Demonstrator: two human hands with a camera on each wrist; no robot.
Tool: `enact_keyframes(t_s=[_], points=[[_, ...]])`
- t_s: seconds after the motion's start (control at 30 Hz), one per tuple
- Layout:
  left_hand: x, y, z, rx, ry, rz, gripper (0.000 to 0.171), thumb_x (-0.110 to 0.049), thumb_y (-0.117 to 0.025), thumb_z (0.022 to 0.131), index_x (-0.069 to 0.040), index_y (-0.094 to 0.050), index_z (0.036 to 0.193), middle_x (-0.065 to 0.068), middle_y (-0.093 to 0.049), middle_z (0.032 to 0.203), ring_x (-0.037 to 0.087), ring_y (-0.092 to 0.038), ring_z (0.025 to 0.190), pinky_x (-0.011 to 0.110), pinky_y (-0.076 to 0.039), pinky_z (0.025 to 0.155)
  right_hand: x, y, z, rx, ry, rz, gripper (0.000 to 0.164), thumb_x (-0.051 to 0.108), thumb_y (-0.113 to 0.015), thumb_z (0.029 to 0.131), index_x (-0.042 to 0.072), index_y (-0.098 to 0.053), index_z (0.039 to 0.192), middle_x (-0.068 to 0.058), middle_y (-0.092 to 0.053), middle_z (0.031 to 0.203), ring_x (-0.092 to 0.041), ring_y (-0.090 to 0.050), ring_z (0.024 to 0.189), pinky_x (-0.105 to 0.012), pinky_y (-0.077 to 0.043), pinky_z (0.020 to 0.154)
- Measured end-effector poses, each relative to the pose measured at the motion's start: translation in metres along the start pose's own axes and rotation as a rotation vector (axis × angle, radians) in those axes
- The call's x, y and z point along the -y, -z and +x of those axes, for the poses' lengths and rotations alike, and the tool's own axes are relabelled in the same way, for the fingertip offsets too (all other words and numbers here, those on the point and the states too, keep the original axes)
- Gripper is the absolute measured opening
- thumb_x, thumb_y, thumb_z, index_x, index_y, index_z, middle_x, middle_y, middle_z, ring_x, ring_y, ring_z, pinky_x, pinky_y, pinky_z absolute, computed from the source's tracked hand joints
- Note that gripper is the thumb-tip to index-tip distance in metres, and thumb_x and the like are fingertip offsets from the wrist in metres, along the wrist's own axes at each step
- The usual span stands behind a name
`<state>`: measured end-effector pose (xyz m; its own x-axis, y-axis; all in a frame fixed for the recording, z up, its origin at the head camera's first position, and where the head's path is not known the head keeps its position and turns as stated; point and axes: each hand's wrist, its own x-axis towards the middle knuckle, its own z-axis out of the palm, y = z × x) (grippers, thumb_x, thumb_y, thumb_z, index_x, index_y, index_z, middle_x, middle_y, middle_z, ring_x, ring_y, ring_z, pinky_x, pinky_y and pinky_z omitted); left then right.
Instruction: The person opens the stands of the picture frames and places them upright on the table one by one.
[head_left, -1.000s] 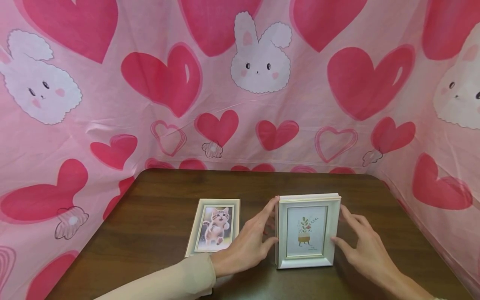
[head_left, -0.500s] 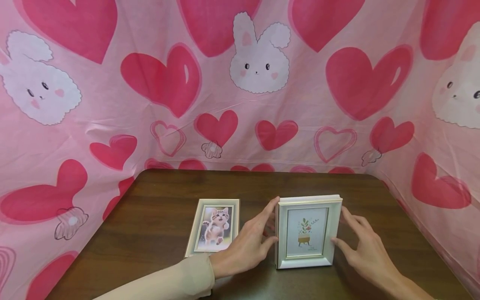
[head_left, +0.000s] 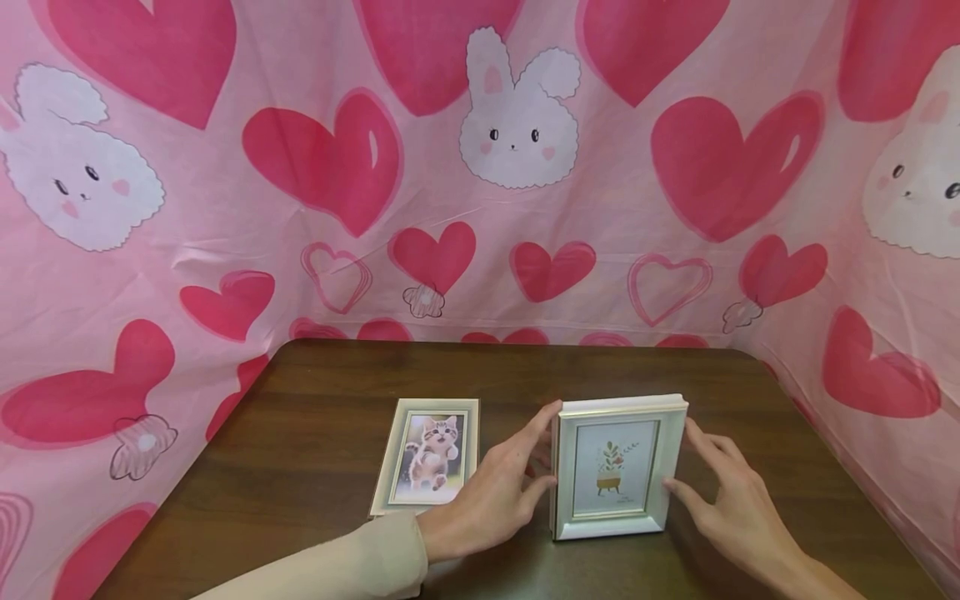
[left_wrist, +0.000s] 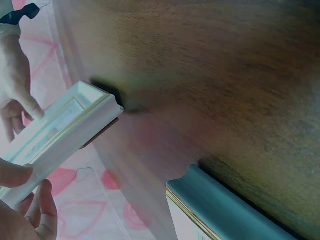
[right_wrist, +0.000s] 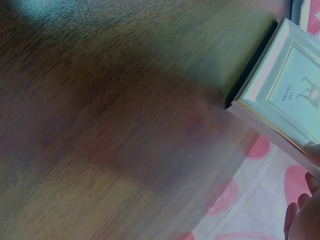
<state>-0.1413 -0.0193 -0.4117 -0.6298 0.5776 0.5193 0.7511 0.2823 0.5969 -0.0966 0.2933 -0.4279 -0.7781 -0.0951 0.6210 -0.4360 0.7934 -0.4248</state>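
A white photo frame (head_left: 612, 527) with gold trim and a potted-plant picture (head_left: 611, 467) stands upright on the table, its face toward me. My left hand (head_left: 491, 492) holds its left edge, thumb in front and fingers partly hidden behind. On the right edge, my right hand (head_left: 738, 500) grips with the thumb on the front and the fingers at the side and back. The left wrist view shows the white frame (left_wrist: 65, 127) side-on between both hands. A second pale frame (head_left: 386, 467) with a kitten photo (head_left: 432, 458) is left of my left hand, partly covered by it.
The dark brown wooden table (head_left: 330, 375) runs back to a pink curtain (head_left: 495, 208) printed with hearts and rabbits, which encloses it on three sides. In the left wrist view, the other frame's edge (left_wrist: 225, 205) is close below my left hand's work.
The top edge of the potted-plant frame has come down slightly and shifted a little to the right, between both hands. My hands have hardly moved; the kitten frame stays put.
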Motion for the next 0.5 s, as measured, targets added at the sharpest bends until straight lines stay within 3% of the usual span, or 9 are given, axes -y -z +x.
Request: enact_keyframes(t_s=[0.13,0.5], points=[[-0.0003,-0.0006,-0.0018,-0.014,-0.018,0.014,0.100,0.007,-0.078,0.090,-0.018,-0.021,0.168,0.004,-0.067,0.122,0.005,-0.068,0.094,0.014,-0.053,0.081,0.0005,0.0002,0.0006,0.016,-0.024,-0.007,0.104,-0.005,-0.095,0.065,0.003,-0.048,0.157,-0.015,-0.066,0.121,-0.010,-0.052,0.109,0.000,-0.022,0.095],[-0.0025,-0.0018,-0.0068,-0.018,-0.043,0.015,0.097,0.008,-0.077,0.091,-0.017,-0.023,0.167,0.003,-0.066,0.125,0.005,-0.068,0.096,0.016,-0.054,0.081,-0.0008,-0.0006,0.0021,-0.015,0.030,-0.017,0.099,-0.005,-0.096,0.061,-0.002,-0.054,0.151,-0.014,-0.065,0.116,-0.011,-0.055,0.105,-0.001,-0.026,0.094]])
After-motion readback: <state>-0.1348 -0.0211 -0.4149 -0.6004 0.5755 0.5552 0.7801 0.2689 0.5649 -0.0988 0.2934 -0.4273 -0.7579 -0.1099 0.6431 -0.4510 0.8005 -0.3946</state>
